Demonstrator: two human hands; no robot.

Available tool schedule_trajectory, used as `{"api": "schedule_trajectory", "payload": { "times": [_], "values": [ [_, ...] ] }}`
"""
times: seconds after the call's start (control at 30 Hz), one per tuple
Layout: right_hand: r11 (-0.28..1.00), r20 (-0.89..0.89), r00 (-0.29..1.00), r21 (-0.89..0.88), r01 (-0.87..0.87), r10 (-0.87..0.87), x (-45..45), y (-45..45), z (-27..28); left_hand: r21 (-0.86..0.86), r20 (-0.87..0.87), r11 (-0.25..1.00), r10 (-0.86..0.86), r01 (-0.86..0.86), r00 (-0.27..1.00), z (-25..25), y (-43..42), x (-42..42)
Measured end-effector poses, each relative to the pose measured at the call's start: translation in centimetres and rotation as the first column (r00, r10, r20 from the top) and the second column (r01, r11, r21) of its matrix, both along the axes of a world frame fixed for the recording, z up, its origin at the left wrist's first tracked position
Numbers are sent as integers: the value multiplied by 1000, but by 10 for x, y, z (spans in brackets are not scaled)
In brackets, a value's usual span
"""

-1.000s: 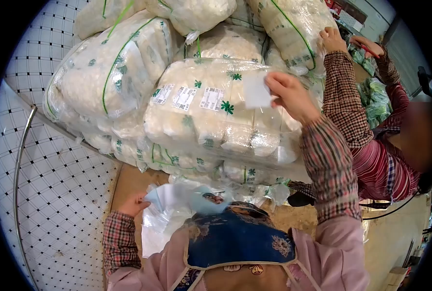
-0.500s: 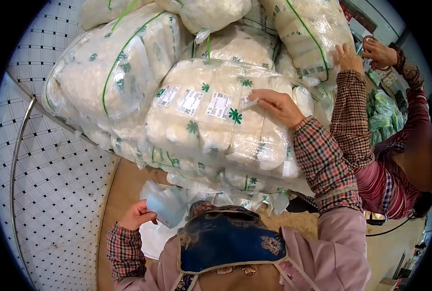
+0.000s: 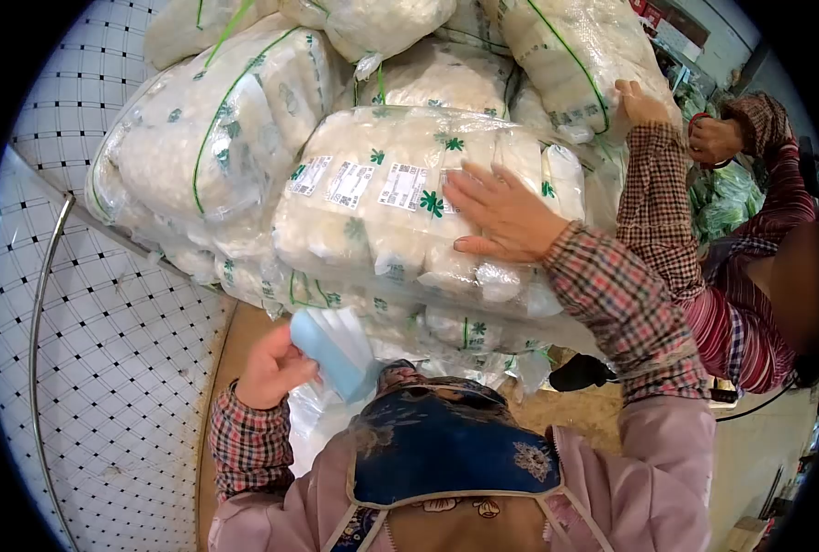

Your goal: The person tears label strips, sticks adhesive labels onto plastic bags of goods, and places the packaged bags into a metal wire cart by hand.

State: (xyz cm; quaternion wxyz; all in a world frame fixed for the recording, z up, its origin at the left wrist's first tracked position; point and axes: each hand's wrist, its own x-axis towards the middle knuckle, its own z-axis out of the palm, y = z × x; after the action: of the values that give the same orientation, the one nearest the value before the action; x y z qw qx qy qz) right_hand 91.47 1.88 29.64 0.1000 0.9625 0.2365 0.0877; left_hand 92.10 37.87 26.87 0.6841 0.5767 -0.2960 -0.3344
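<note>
A large clear plastic bag [image 3: 336, 239] with green leaf prints, packed with pale bundles, lies in front of me. White printed labels [image 3: 351, 185] are stuck in a row on its top. My right hand [image 3: 501, 212] lies flat on the bag, fingers spread, just right of the labels; part of a further label shows beneath its fingertips. Low on the left, my left hand [image 3: 276, 365] pinches a small stack of blue and white label sheets [image 3: 334, 350] between thumb and fingers.
More stuffed bags [image 3: 216, 120] with green straps are piled behind and left. At the right, a co-worker [image 3: 732, 285] touches an upright bag [image 3: 584, 64]; one hand holds a red-handled tool. Green bagged produce [image 3: 727, 198] is nearby. A curved metal rail [image 3: 41, 276] runs along the left.
The white label held by my right hand has gone down onto the bag, and that hand has opened flat over it. My left hand with the sheets has risen. The co-worker's tool hand has lowered.
</note>
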Motion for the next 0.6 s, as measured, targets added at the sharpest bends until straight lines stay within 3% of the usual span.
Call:
{"api": "schedule_trajectory", "payload": {
  "times": [0.03, 0.13, 0.17, 0.23, 0.3, 0.33, 0.37, 0.43, 0.5, 0.57, 0.6],
  "values": [
    [1000, 0, 1000, -1, -5, 5, 0, 0, -3, -1, 0, 1000, 5, -5, 1000, 6, -5, -2],
    [961, -246, 959, 200, 193, -141, -9, 15, 13, -93, -29, 966, 239, -240, 971, 23, -21, -7],
    [832, -42, 999, 555, -2, 30, -17, 17, 11, -91, -16, 967, 239, -239, 971, 22, -28, -3],
    [479, -238, 969, 859, 179, 65, -74, 69, 54, -107, 24, 964, 247, -243, 969, 4, -44, 2],
    [412, -329, 936, 876, 251, 128, -83, 95, 26, -106, -29, 977, 183, -185, 983, -6, -66, -5],
    [194, -361, 925, 922, 336, 116, -75, 100, -15, -106, -71, 988, 108, -115, 992, -11, -74, -8],
    [192, -362, 925, 922, 337, 113, -72, 103, -27, -105, -72, 988, 105, -112, 992, -18, -77, -10],
    [-411, -278, 954, 861, 298, 110, -68, 105, -38, -11, -279, 996, 81, -88, 957, -30, -83, -19],
    [-455, -267, 956, 841, 293, 122, -75, 102, -35, -1, -311, 996, 89, -94, 946, -27, -80, -31],
    [25, -390, 908, 917, 398, -151, -79, 87, -33, 33, -328, 997, 71, -64, 942, -34, -80, -31],
    [228, -80, 932, 959, 169, -355, -80, 85, -31, 13, -286, 994, 105, -106, 953, -36, -80, -33]
  ]
}}
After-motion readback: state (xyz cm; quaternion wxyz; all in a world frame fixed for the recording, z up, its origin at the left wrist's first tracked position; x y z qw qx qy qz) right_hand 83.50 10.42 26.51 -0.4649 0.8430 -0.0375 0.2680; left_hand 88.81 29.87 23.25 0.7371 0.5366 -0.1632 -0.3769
